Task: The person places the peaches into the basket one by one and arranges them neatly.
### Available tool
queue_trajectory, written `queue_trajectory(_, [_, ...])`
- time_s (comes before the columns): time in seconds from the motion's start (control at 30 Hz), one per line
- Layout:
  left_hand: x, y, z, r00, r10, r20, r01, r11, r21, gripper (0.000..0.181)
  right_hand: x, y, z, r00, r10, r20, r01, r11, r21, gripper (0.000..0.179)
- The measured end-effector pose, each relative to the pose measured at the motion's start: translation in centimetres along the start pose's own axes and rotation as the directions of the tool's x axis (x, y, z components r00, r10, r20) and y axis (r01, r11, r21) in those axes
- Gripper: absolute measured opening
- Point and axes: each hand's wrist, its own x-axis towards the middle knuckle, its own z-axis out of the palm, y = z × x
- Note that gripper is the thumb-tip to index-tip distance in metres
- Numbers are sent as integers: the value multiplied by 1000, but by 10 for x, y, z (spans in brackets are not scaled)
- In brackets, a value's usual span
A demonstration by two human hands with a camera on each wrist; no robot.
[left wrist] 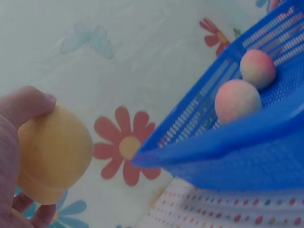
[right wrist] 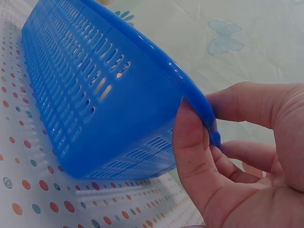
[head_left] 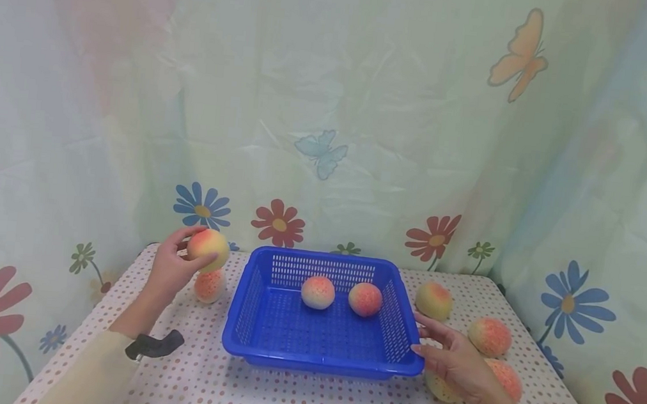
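My left hand (head_left: 167,266) grips a yellow peach (head_left: 212,250) with a red blush, thumb and fingers spread around its sides. It is held up to the left of a blue plastic basket (head_left: 287,356). Behind and below this fruit, a speckled red peach (head_left: 209,287) sits on the table. Two pink-red peaches lie inside the basket, a left one (head_left: 318,292) and a right one (head_left: 365,299). On the right, my right hand (head_left: 456,362) pinches the basket's rim near the front corner. The right wrist view shows its fingers (right wrist: 190,152) on both sides of that rim.
Several peaches lie right of the basket: a yellow one (head_left: 433,301) at the back, a red one (head_left: 491,336), and others partly hidden by my right hand. A dotted cloth covers the table (head_left: 277,400). A flowered curtain (head_left: 240,92) hangs behind and at both sides.
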Motion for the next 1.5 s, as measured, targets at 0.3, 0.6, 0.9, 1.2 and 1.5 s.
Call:
queue_trajectory(0.3, [0,20,18,996,44,80,-42,999,-27,64,-1,0,-2,1000,-8,5,8,1000,-8,76])
queue_trajectory(0.6, [5,29,34,983,83,162,-72,995,-68,58,-1,0,-3,1000,-13,4,13,1000,-10,77])
queue_trajectory(0.9, [10,36,49,971,125,205,-115,992,-60,56,-2,0,-3,1000,-18,5,18,1000,-5,77])
queue_trajectory(1.2, [12,39,66,961,117,253,-100,992,-77,54,-2,-1,-2,1000,-7,-8,7,1000,-8,77])
queue_trajectory(1.5, [17,33,81,947,131,294,-119,991,-58,50,-1,1,-1,1000,-7,0,7,1000,-2,77])
